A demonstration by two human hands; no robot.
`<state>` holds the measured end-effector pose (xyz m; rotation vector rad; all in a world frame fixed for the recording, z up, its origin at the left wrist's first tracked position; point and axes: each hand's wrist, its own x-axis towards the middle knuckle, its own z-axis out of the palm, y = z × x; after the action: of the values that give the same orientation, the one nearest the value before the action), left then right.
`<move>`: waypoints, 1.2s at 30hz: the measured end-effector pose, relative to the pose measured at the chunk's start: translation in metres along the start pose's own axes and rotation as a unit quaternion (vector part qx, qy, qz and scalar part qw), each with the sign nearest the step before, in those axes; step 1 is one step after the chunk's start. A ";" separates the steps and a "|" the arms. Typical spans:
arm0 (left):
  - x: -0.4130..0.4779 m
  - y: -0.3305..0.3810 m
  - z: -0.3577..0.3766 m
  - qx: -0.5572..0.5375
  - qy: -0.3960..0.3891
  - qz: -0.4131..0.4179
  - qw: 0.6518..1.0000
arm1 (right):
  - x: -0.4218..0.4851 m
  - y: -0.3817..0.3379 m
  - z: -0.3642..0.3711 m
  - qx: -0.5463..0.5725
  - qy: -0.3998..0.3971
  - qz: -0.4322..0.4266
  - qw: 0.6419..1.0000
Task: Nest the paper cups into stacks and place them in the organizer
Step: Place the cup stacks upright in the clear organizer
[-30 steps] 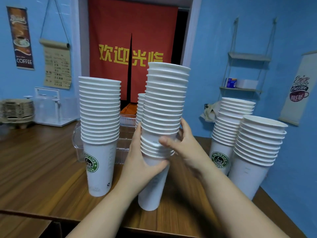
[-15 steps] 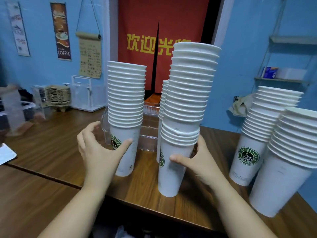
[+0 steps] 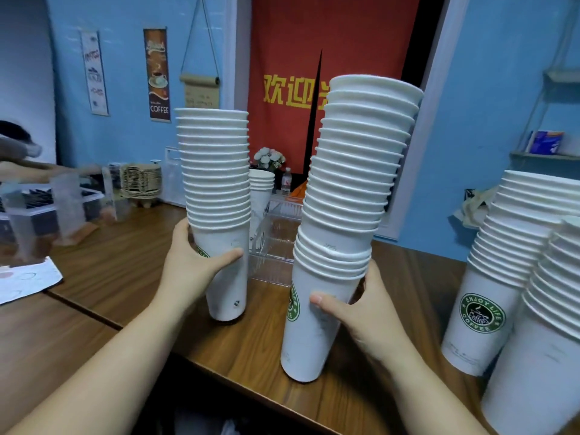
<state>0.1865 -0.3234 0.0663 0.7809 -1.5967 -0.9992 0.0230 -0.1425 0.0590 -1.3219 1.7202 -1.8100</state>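
Two tall stacks of white paper cups with green logos stand on the wooden table. My left hand (image 3: 194, 265) grips the bottom cup of the left stack (image 3: 216, 189). My right hand (image 3: 361, 312) grips the bottom cup of the taller right stack (image 3: 351, 199), which leans slightly right. Between and behind them lies the clear plastic organizer (image 3: 276, 240), with a short cup stack (image 3: 261, 189) standing in it. Two more cup stacks (image 3: 508, 255) (image 3: 552, 309) stand at the right.
The table's front edge (image 3: 251, 390) runs close below the right stack. Clear containers (image 3: 66, 208) and a pile of cardboard trays (image 3: 141, 180) sit at the far left, where another person's arm reaches in. A paper sheet (image 3: 25, 281) lies at the left.
My left hand let go of the right stack, moved left and took hold of the left stack. My right hand stays on the right stack. The view swung left.
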 end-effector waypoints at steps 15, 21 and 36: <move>0.125 0.015 0.003 -0.190 -0.005 -0.069 0.979 | 0.053 -0.016 0.081 0.041 0.119 -0.026 0.992; 0.155 -0.004 0.006 -0.186 -0.015 -0.037 0.982 | 0.076 -0.028 0.102 0.049 0.164 -0.047 0.984; 0.154 -0.066 0.037 0.016 -0.129 0.009 0.991 | 0.078 -0.024 0.110 -0.004 0.172 -0.059 0.983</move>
<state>0.1134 -0.4787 0.0688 0.6764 -1.8420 -1.0985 0.0760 -0.2638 0.0951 -1.1889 1.8509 -2.2086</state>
